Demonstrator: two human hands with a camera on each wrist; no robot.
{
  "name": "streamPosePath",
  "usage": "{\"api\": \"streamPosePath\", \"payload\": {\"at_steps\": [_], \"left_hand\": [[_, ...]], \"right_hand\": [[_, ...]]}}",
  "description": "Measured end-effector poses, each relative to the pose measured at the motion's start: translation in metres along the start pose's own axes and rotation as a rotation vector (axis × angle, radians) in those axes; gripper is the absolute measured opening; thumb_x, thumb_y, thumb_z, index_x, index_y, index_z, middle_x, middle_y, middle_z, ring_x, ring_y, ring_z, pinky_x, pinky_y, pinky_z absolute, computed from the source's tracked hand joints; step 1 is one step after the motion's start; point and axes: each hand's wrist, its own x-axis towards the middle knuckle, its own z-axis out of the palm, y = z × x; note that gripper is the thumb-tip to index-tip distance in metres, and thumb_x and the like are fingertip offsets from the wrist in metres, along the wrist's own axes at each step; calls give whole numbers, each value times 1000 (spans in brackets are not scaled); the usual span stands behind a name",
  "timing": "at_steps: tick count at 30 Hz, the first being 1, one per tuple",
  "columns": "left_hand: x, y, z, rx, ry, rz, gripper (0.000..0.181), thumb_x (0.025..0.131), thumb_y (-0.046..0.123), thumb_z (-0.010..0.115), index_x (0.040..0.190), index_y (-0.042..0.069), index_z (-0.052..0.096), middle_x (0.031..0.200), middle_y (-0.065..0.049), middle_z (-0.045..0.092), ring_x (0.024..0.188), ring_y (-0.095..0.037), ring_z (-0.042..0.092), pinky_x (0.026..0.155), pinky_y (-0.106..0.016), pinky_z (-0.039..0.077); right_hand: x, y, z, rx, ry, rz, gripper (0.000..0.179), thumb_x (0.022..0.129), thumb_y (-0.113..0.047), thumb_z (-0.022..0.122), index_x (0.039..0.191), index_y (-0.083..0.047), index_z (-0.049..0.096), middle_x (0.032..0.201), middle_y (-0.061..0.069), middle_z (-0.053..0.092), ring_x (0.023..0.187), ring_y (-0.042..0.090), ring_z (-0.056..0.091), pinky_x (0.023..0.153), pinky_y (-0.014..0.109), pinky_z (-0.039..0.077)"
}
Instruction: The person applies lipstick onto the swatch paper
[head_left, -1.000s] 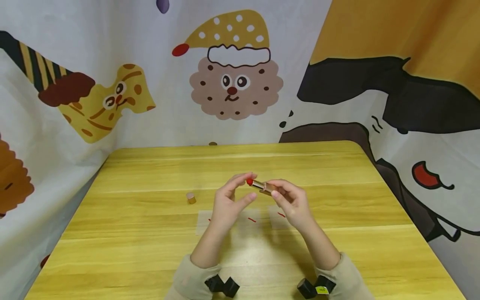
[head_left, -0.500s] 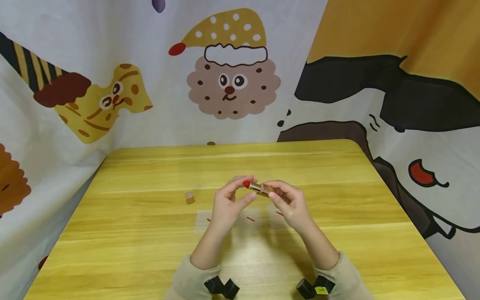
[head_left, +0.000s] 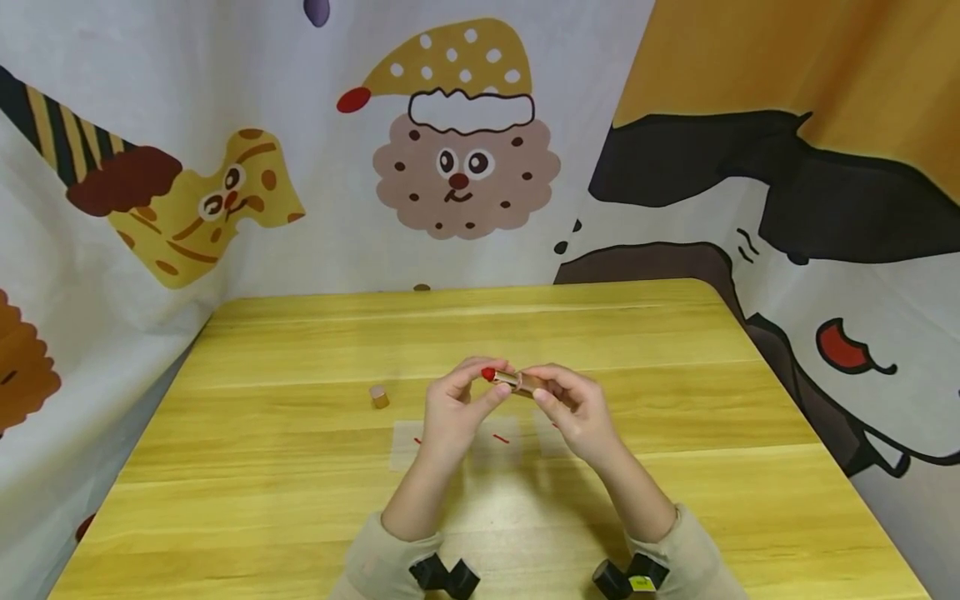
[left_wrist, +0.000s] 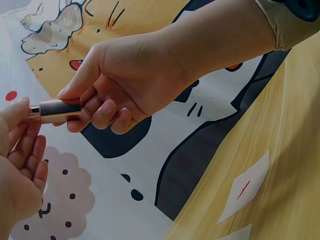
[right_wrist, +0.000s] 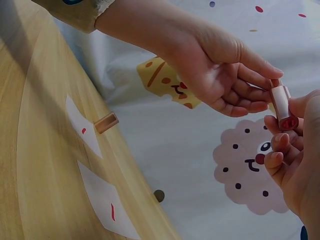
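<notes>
Over the middle of the table, both hands hold a gold lipstick (head_left: pixel 506 379) with its red tip pointing left. The right hand (head_left: pixel 585 417) grips the base between thumb and fingers. At the tip end, the left hand (head_left: pixel 452 417) pinches the metal tube; in the left wrist view its thumb presses on the lipstick (left_wrist: pixel 60 111). The right wrist view shows the base end of the lipstick (right_wrist: pixel 281 107) between the hands. On the table, left of the hands, the lipstick cap (head_left: pixel 379 397) stands apart.
Three pale paper squares lie in a row beneath the hands, each with a short red stroke; the middle paper (head_left: pixel 495 454) shows best, while forearms partly cover the outer ones. A printed cartoon curtain (head_left: pixel 300 258) hangs behind the wooden table (head_left: pixel 262 500).
The right hand has moved slightly left and down, bringing the lipstick further between the left thumb and fingers, which now pinch its tube. The cap and papers stay put.
</notes>
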Motion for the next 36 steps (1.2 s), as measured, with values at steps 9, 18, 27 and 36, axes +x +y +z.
{"api": "streamPosePath", "payload": {"at_steps": [9, 18, 27, 36], "left_hand": [[-1, -1, -1, -14, 18, 24, 26, 83, 11, 73, 99, -9, 68, 99, -18, 67, 98, -25, 62, 97, -40, 45], [0, 0, -1, -13, 43, 43, 19, 80, 5, 75, 96, -5, 71, 96, -15, 69, 97, -23, 61, 87, -32, 51], [-1, -3, -2, -14, 52, 64, 21, 79, 7, 76, 95, -4, 72, 95, -15, 69, 97, -22, 61, 89, -33, 51], [0, -4, -1, -20, 54, 83, 23, 79, 8, 76, 94, -8, 70, 95, -14, 69, 96, -23, 61, 87, -32, 52]], "right_hand": [[0, 1, 1, -33, 5, 3, 18, 93, 6, 56, 110, 12, 60, 94, 7, 66, 65, 14, 51, 53, 22, 44], [0, 2, 2, -122, 24, -15, 21, 89, 7, 62, 110, 7, 64, 92, 11, 65, 61, 13, 47, 51, 24, 42], [0, 1, 2, -133, 43, -23, 27, 82, 14, 66, 108, 7, 65, 96, 13, 65, 59, 14, 44, 49, 25, 39], [5, -11, 6, -137, 56, -27, 30, 74, 26, 64, 102, 15, 62, 94, 21, 63, 57, 16, 42, 48, 24, 36]]}}
